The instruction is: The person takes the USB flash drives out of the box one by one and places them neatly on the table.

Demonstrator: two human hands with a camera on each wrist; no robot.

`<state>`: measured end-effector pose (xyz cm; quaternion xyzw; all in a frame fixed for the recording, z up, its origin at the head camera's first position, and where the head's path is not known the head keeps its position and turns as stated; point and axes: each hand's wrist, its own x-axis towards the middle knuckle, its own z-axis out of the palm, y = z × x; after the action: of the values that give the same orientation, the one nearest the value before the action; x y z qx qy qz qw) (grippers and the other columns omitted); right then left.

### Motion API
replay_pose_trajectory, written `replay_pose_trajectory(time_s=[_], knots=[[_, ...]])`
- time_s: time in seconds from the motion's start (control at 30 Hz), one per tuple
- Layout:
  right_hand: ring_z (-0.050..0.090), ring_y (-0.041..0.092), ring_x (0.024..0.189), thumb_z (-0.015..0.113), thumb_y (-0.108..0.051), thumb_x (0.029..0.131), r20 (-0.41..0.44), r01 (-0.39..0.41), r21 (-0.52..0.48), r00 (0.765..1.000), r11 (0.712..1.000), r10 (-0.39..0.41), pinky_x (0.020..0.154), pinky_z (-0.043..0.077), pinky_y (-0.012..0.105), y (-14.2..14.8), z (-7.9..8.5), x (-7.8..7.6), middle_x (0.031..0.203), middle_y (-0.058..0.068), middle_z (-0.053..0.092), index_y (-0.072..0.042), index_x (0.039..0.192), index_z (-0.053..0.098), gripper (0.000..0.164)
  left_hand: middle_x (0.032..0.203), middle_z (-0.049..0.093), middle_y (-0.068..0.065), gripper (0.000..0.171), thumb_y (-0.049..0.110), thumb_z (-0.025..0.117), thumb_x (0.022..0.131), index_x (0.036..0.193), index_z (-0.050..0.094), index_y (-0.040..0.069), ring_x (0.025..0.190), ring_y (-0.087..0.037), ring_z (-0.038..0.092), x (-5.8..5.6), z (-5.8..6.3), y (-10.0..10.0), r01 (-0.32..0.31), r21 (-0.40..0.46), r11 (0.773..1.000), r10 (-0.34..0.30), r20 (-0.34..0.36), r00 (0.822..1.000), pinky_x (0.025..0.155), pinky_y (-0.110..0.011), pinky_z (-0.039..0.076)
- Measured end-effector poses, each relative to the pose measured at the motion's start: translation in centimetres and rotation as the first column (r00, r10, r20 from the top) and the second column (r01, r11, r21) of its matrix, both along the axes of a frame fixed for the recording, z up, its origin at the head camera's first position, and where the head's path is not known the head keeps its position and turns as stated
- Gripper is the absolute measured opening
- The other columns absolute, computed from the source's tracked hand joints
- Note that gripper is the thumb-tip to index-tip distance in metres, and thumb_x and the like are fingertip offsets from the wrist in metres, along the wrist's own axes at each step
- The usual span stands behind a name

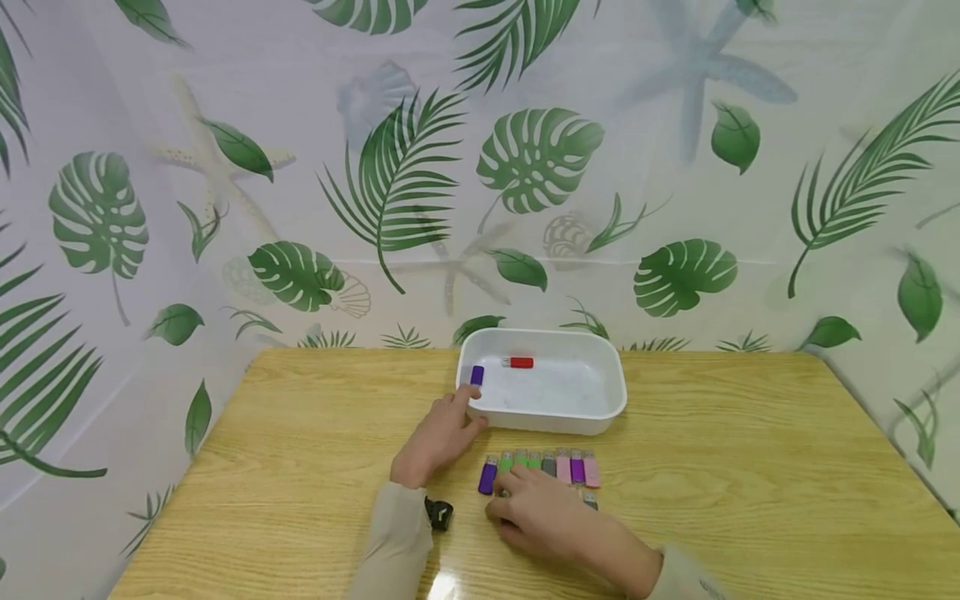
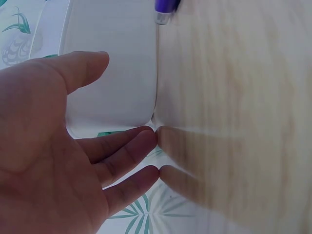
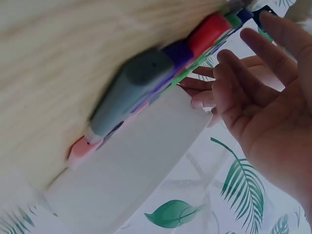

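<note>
My left hand point(image 1: 442, 435) is at the near left corner of a white plastic bin point(image 1: 600, 425), fingers extended and thumb beside its wall in the left wrist view. Inside the bin lie a purple USB stick point(image 1: 477, 376) and a red USB stick point(image 1: 521, 362). My right hand point(image 1: 547, 512) hovers over several USB sticks on the table, its fingers loosely bent, with nothing visibly held. The back row runs from a dark purple stick point(image 1: 487, 477) to a pink stick point(image 1: 592, 472). The hand mostly hides a nearer row; a grey stick point(image 3: 141, 73) and a red stick point(image 3: 209, 34) show in the right wrist view.
The wooden table point(image 1: 750, 483) extends to both sides of the hands. Behind it hangs a leaf-patterned cloth point(image 1: 540, 275), close to the bin's far side. A black watch point(image 1: 439, 513) sits on the left wrist.
</note>
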<state>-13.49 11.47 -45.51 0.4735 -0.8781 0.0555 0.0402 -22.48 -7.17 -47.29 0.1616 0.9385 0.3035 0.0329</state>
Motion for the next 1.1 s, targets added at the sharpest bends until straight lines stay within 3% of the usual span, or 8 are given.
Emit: replay_pose_trajectory(time_s=[0.3,0.63,0.8,0.97,1.1], knots=[[0.047,0.010,0.084,0.068,-0.023,0.086,0.040,0.047,0.065,0.998,0.997,-0.049,0.073,0.044,0.023,0.1,0.2,0.2,0.093,-0.005,0.056,-0.021,0.090,0.071,0.006,0.108,0.058,-0.009,0.039,0.030,0.053,0.096,0.130,0.043,0.013,0.093,-0.021,0.049,0.0,-0.1,0.0,-0.015,0.004,1.000,0.015,0.013,1.000,0.081,-0.038,0.044],[0.043,0.007,0.074,0.068,-0.021,0.085,0.083,0.086,0.056,0.992,0.995,-0.090,0.066,0.042,0.023,0.5,0.4,-0.1,0.082,-0.009,0.047,-0.020,0.079,0.066,0.006,0.108,0.058,-0.008,0.040,0.030,0.054,0.096,0.131,0.043,0.013,0.091,-0.020,0.049,0.0,-0.1,0.0,-0.019,0.013,1.000,0.019,0.021,1.000,0.081,-0.037,0.045],[0.043,0.007,0.076,0.070,-0.024,0.084,0.119,0.101,0.065,0.987,0.993,-0.109,0.067,0.042,0.023,0.9,0.9,0.0,0.085,-0.008,0.049,-0.020,0.083,0.066,0.006,0.107,0.058,-0.008,0.040,0.030,0.053,0.096,0.131,0.043,0.013,0.090,-0.019,0.049,0.0,0.1,0.1,-0.016,0.015,1.000,0.016,0.021,1.000,0.080,-0.036,0.045],[0.047,0.007,0.083,0.072,-0.028,0.083,0.234,0.111,0.070,0.964,0.991,-0.124,0.072,0.045,0.024,1.7,1.8,0.5,0.095,-0.006,0.054,-0.019,0.096,0.070,0.016,0.104,0.058,-0.007,0.040,0.029,0.053,0.096,0.131,0.044,0.012,0.089,-0.019,0.050,0.1,0.3,0.1,-0.008,0.017,1.000,0.007,0.024,1.000,0.078,-0.035,0.045],[0.047,0.005,0.079,0.072,-0.026,0.082,0.365,0.148,0.052,0.918,0.988,-0.157,0.068,0.045,0.022,2.9,2.8,0.9,0.096,-0.005,0.054,-0.017,0.105,0.069,0.025,0.105,0.058,-0.008,0.040,0.028,0.053,0.096,0.131,0.043,0.011,0.089,-0.019,0.050,0.1,0.3,0.0,0.001,0.019,1.000,-0.001,0.023,1.000,0.078,-0.036,0.045]])
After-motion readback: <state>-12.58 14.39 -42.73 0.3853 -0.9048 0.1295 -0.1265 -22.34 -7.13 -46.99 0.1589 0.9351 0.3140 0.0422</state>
